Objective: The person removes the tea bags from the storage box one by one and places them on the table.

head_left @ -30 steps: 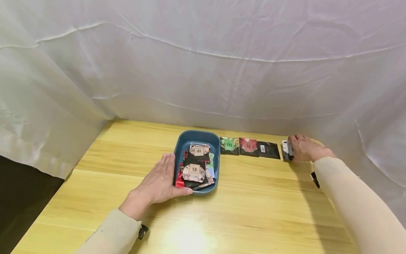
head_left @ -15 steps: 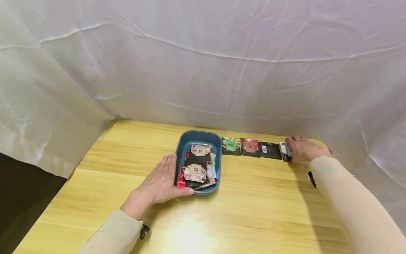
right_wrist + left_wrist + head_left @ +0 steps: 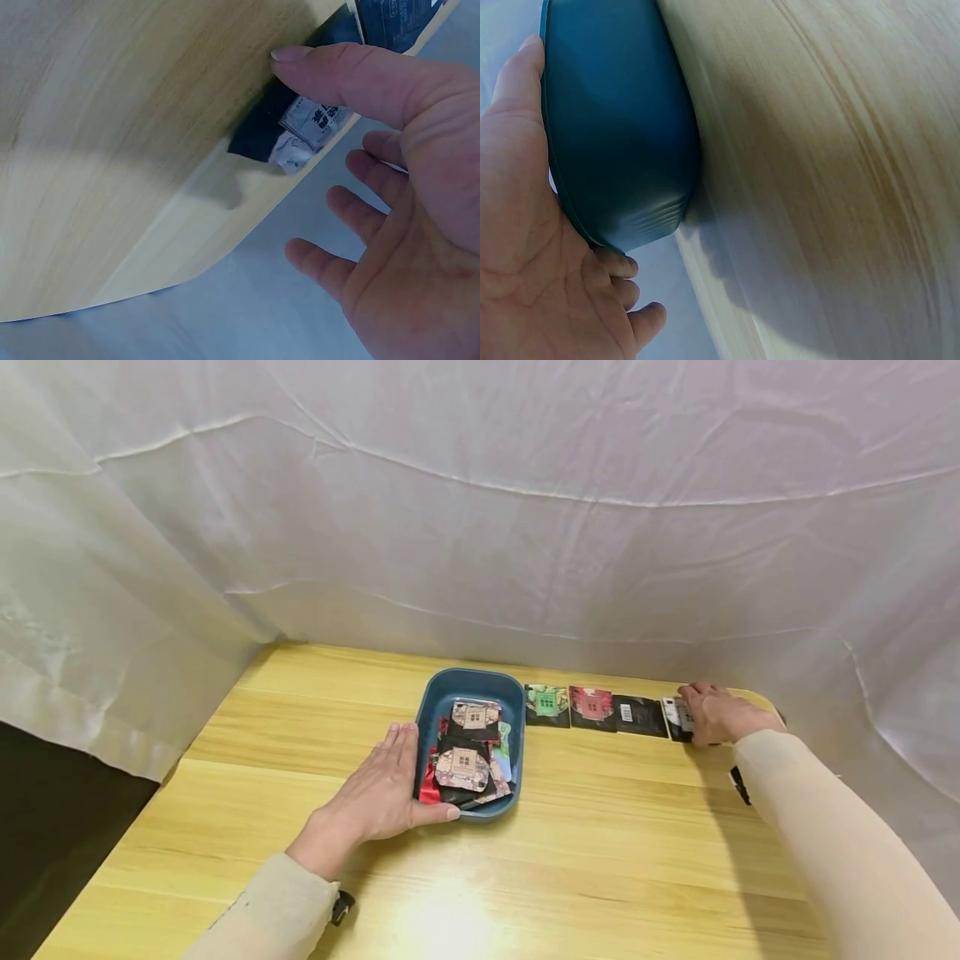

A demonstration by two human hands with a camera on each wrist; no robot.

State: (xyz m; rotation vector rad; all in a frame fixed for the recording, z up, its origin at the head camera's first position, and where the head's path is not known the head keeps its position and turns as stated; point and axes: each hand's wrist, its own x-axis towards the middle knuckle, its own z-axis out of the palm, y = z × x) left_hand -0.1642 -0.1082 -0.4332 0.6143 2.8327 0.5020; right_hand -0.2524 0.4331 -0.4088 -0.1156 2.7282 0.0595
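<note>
Black-and-white sachet lies on the surface, ending a row of black, red and green sachets. Across it reaches the thumb of the right hand, half-spread, fingers relaxed, clasping nothing. The left hand, fingers straight, rests against a blue tray of more sachets.

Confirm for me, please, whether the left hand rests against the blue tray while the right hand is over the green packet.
Not quite: the left hand does rest against the blue tray, but the right hand is over the black-and-white packet, at the packet row's other end, as the head view shows.
</note>
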